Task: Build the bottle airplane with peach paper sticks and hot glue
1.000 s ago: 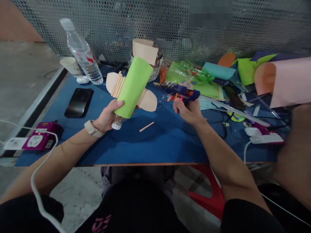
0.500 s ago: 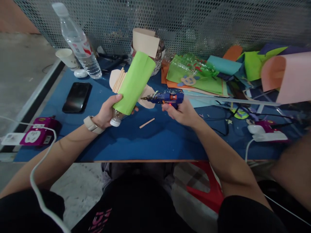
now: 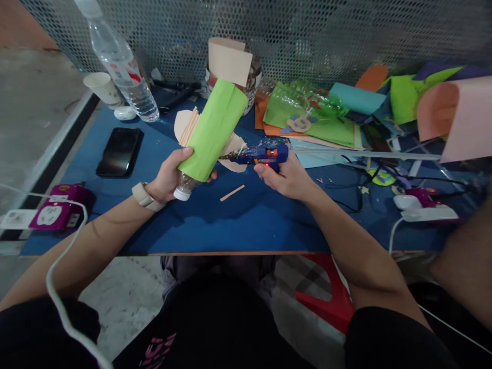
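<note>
Bottle (image 3: 187,182) in green paper (image 3: 213,128) tilts above table (image 3: 246,230), left hand (image 3: 169,175) curled round it, right hand (image 3: 286,177) gripping glue gun (image 3: 271,154), nozzle (image 3: 227,156) near paper; slipping could burn left hand.

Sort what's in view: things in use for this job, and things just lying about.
In use: green-wrapped bottle in the left hand, sticks and beige pieces beside it; blue glue gun in the right hand.

Apparently lying about: phone; water bottle; white cup; purple adapter. Unclear: loose stick.
</note>
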Demonstrator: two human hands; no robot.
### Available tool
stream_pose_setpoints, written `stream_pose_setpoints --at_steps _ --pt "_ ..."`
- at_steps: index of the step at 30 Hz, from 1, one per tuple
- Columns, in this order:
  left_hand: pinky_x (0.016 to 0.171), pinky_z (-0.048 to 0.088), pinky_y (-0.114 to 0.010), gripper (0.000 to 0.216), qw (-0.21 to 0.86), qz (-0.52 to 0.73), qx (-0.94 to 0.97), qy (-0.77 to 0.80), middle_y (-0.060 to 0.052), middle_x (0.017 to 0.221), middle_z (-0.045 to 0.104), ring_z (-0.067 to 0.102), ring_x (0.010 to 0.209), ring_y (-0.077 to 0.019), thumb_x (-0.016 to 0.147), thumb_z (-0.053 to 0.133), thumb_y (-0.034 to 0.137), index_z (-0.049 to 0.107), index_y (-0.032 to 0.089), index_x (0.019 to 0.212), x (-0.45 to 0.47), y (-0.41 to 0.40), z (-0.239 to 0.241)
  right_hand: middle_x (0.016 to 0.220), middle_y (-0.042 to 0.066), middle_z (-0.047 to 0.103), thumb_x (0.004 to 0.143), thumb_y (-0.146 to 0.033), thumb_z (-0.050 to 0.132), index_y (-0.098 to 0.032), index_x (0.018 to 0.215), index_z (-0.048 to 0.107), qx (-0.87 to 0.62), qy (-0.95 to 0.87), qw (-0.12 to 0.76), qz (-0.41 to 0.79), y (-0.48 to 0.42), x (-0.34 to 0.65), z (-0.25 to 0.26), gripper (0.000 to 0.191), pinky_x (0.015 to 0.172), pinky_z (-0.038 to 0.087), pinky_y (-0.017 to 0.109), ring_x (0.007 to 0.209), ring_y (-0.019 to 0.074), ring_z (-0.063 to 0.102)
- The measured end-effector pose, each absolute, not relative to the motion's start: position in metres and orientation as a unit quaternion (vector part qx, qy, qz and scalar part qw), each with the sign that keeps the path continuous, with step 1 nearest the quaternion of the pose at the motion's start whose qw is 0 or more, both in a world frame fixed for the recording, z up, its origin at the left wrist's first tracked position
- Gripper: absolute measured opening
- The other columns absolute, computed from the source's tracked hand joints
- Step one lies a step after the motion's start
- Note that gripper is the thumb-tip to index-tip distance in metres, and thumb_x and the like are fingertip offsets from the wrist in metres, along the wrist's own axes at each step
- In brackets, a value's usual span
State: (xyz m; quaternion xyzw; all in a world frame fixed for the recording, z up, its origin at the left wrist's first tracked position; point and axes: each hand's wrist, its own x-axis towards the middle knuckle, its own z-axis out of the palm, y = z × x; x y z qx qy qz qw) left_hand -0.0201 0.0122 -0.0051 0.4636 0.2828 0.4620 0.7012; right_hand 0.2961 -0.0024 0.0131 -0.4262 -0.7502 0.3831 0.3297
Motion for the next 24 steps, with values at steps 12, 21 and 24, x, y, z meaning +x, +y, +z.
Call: stream_pose_setpoints --at_steps 12,21,24 --pt "0.064 0.065 -0.037 0.065 0.695 0.459 0.458 0.311 -0.012 0.09 0.083 0.081 0.073 -0.0285 0.085 0.087 0.067 0.079 0.013 0.12 -0.0211 0.0123 -0.0072 0.063 -0.003 0.046 0.098 -0.09 0.078 -0.028 0.084 0.056 -0.419 -0.739 0.34 0.404 0.0013 0.2961 0.0124 0.068 0.051 0.031 0.033 0.057 0.0158 0.043" --pt "0.066 0.066 -0.035 0.065 0.701 0.452 0.47 0.288 -0.013 0.097 0.085 0.084 0.077 -0.028 0.091 0.081 0.068 0.076 0.014 0.127 -0.0201 0.0121 -0.0071 0.057 -0.003 0.048 0.101 -0.092 0.072 -0.029 0.078 0.05 -0.432 -0.732 0.349 0.394 0.0046 0.2986 0.0117 0.071 0.049 0.032 0.033 0.052 0.016 0.046" --pt "0.064 0.066 -0.035 0.068 0.706 0.457 0.463 0.28 -0.014 0.096 0.086 0.085 0.077 -0.0293 0.089 0.084 0.07 0.078 0.012 0.124 -0.0193 0.0117 -0.0073 0.055 -0.003 0.048 0.101 -0.089 0.075 -0.028 0.074 0.05 -0.416 -0.739 0.343 0.404 0.002 0.2964 0.014 0.071 0.048 0.033 0.033 0.049 0.0148 0.046"
